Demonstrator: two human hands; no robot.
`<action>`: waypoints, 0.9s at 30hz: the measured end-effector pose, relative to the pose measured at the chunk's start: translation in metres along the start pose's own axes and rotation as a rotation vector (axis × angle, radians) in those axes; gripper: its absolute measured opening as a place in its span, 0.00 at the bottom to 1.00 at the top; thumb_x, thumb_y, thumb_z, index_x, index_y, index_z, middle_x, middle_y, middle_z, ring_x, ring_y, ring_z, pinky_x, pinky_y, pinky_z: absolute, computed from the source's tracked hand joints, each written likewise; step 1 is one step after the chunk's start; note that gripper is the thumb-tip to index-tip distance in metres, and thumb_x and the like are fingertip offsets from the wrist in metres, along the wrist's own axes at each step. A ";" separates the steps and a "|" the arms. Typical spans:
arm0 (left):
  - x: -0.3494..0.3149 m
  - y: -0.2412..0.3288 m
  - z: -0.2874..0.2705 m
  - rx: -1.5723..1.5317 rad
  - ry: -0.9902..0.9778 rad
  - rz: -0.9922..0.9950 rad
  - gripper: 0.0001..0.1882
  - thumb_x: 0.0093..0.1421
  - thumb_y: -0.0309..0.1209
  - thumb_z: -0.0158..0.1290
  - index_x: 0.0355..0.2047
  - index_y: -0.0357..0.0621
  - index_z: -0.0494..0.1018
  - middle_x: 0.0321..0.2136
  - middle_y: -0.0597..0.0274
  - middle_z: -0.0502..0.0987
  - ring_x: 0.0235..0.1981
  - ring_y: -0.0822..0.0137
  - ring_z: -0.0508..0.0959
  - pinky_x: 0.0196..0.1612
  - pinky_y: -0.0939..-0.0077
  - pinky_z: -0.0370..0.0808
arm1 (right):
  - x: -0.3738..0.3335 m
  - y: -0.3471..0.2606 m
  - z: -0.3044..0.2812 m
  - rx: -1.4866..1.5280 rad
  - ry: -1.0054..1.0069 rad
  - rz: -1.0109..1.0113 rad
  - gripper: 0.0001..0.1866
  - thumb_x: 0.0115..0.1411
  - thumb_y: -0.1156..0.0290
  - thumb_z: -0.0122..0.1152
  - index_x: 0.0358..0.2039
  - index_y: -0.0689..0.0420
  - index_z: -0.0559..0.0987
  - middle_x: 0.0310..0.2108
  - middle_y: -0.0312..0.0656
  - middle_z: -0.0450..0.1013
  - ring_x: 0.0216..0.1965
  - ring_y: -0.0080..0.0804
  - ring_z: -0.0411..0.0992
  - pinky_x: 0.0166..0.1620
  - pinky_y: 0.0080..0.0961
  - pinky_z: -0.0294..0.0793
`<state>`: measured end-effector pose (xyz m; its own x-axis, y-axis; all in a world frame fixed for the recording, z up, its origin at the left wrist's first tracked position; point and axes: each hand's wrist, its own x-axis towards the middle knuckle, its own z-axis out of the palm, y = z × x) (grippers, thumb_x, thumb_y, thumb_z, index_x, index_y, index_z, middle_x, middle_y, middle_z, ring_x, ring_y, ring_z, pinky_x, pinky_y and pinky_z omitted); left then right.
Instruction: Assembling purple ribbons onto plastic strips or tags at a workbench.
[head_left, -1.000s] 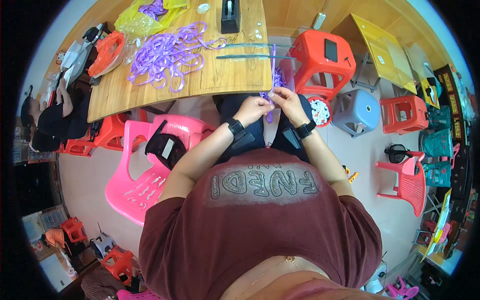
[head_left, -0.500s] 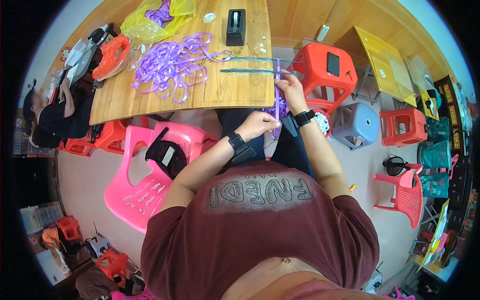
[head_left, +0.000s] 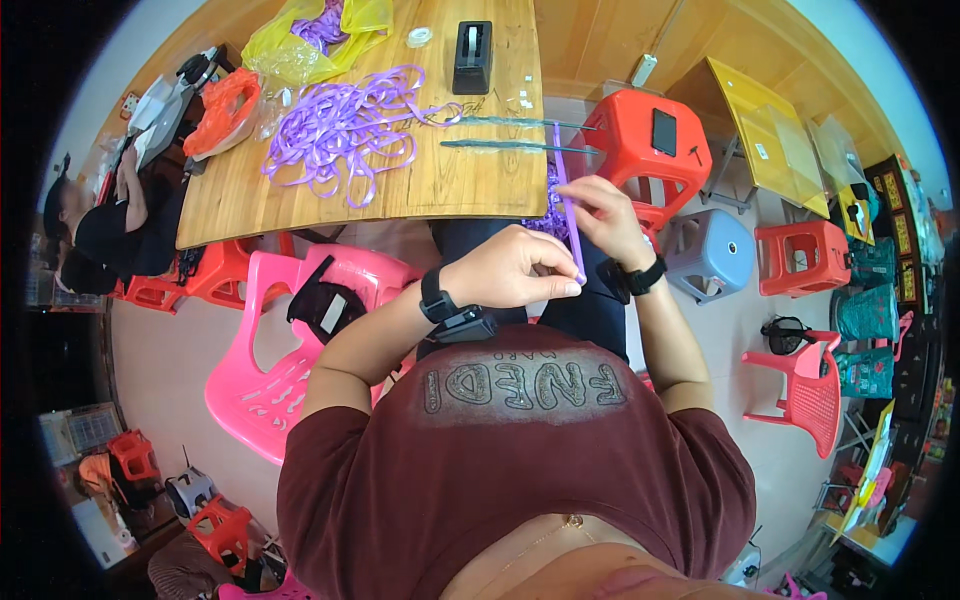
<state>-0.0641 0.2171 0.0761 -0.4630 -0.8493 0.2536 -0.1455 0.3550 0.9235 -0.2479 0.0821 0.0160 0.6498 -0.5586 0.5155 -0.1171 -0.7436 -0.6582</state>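
Note:
A narrow purple ribbon (head_left: pixel 574 235) stretches from the far one of two dark rods (head_left: pixel 500 147) down toward my lap. My left hand (head_left: pixel 515 268) pinches its lower end between thumb and fingertips. Higher up, the bent fingers of my right hand (head_left: pixel 606 218) close on the same ribbon; the thumb is partly hidden. Both rods lie across the wooden table (head_left: pixel 460 190), held with clear tape, and stick out past its right edge. Beneath that edge, a bunch of purple ribbon (head_left: pixel 545 215) is partly hidden by my hands. A loose heap of purple ribbon (head_left: pixel 340 135) lies on the table.
A black tape dispenser (head_left: pixel 472 60) and a yellow bag (head_left: pixel 320 50) holding more ribbon stand on the table. To the right are a red stool (head_left: pixel 625 120) bearing a phone and a blue stool (head_left: pixel 712 255). A pink chair (head_left: pixel 262 370) is at my left; another person sits beyond.
My left hand has come nearer to me and slightly right, drawing the ribbon longer. My right hand has shifted down and a little right, away from the rods.

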 end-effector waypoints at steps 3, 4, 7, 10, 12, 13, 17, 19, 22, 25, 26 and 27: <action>0.005 0.014 -0.012 -0.055 -0.001 -0.015 0.11 0.58 0.26 0.60 0.42 0.38 0.78 0.37 0.57 0.80 0.33 0.70 0.80 0.40 0.76 0.77 | 0.017 -0.012 -0.012 -0.023 0.000 -0.033 0.12 0.54 0.79 0.61 0.40 0.57 0.83 0.32 0.44 0.76 0.36 0.41 0.75 0.41 0.30 0.76; 0.008 0.018 -0.015 -0.056 -0.005 -0.011 0.11 0.58 0.26 0.60 0.42 0.38 0.78 0.37 0.57 0.80 0.33 0.70 0.80 0.40 0.76 0.77 | 0.027 -0.007 -0.017 -0.042 0.019 -0.073 0.11 0.55 0.79 0.60 0.39 0.57 0.83 0.32 0.44 0.76 0.36 0.40 0.75 0.40 0.31 0.76; 0.019 0.022 -0.029 0.012 0.108 0.051 0.20 0.59 0.24 0.58 0.52 0.36 0.72 0.43 0.57 0.78 0.38 0.72 0.79 0.42 0.76 0.77 | 0.069 0.009 -0.029 -0.122 0.058 -0.168 0.11 0.55 0.79 0.60 0.40 0.57 0.83 0.31 0.44 0.77 0.35 0.40 0.75 0.39 0.31 0.76; 0.034 -0.003 -0.045 -0.304 0.292 -0.026 0.24 0.62 0.25 0.55 0.59 0.38 0.67 0.44 0.59 0.76 0.39 0.74 0.77 0.44 0.78 0.76 | 0.117 0.036 -0.032 -0.212 0.152 -0.118 0.11 0.57 0.75 0.59 0.40 0.54 0.83 0.31 0.44 0.77 0.36 0.40 0.76 0.40 0.30 0.75; 0.047 -0.018 -0.059 -0.236 0.355 -0.078 0.23 0.63 0.26 0.54 0.59 0.38 0.67 0.44 0.59 0.76 0.39 0.74 0.77 0.44 0.78 0.75 | 0.140 0.068 -0.033 -0.272 0.096 -0.046 0.11 0.57 0.72 0.59 0.40 0.53 0.84 0.32 0.44 0.77 0.37 0.40 0.76 0.40 0.32 0.75; 0.053 -0.028 -0.066 -0.169 0.422 -0.129 0.22 0.64 0.27 0.53 0.59 0.38 0.67 0.43 0.60 0.76 0.39 0.75 0.76 0.44 0.78 0.75 | 0.148 0.086 -0.031 -0.329 0.036 0.024 0.11 0.58 0.69 0.59 0.40 0.52 0.84 0.33 0.44 0.78 0.38 0.40 0.76 0.41 0.33 0.75; 0.071 -0.071 -0.081 0.119 0.461 -0.154 0.16 0.65 0.31 0.53 0.51 0.38 0.74 0.39 0.60 0.79 0.35 0.72 0.78 0.41 0.77 0.75 | 0.158 0.143 -0.015 -0.307 -0.083 0.223 0.13 0.57 0.62 0.62 0.39 0.51 0.85 0.36 0.46 0.80 0.39 0.39 0.78 0.44 0.33 0.76; 0.081 -0.081 -0.087 0.316 0.413 -0.213 0.14 0.64 0.32 0.54 0.47 0.39 0.77 0.38 0.58 0.79 0.34 0.68 0.79 0.40 0.74 0.75 | 0.157 0.155 -0.005 -0.241 -0.140 0.289 0.12 0.57 0.62 0.62 0.40 0.51 0.85 0.34 0.45 0.80 0.37 0.37 0.79 0.44 0.31 0.76; 0.097 -0.097 -0.094 0.585 0.348 -0.271 0.12 0.61 0.34 0.54 0.40 0.42 0.80 0.37 0.54 0.79 0.34 0.59 0.79 0.40 0.68 0.75 | 0.153 0.172 0.006 -0.052 -0.215 0.587 0.10 0.58 0.64 0.63 0.37 0.53 0.85 0.26 0.39 0.80 0.29 0.27 0.76 0.36 0.25 0.75; 0.122 -0.121 -0.093 0.717 0.326 -0.153 0.11 0.60 0.34 0.53 0.38 0.44 0.81 0.36 0.51 0.78 0.37 0.53 0.78 0.42 0.62 0.74 | 0.141 0.205 0.002 0.231 -0.261 0.584 0.08 0.59 0.67 0.63 0.33 0.56 0.85 0.25 0.34 0.78 0.25 0.23 0.72 0.30 0.21 0.72; 0.122 -0.127 -0.096 0.785 0.337 -0.073 0.11 0.60 0.33 0.52 0.39 0.44 0.81 0.35 0.51 0.77 0.39 0.51 0.77 0.43 0.60 0.74 | 0.139 0.201 0.007 0.351 -0.303 0.698 0.08 0.58 0.68 0.63 0.33 0.57 0.84 0.25 0.33 0.77 0.24 0.23 0.70 0.28 0.20 0.70; 0.123 -0.133 -0.099 0.789 0.343 -0.080 0.11 0.60 0.33 0.52 0.39 0.44 0.81 0.35 0.51 0.77 0.39 0.51 0.77 0.43 0.60 0.74 | 0.137 0.196 0.011 0.469 -0.343 0.812 0.07 0.58 0.68 0.62 0.34 0.57 0.84 0.25 0.32 0.76 0.23 0.22 0.69 0.27 0.20 0.69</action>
<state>-0.0147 0.0268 0.0126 -0.1540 -0.9092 0.3867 -0.7901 0.3484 0.5044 -0.1731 -0.1365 -0.0487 0.6949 -0.6417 -0.3246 -0.3616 0.0784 -0.9290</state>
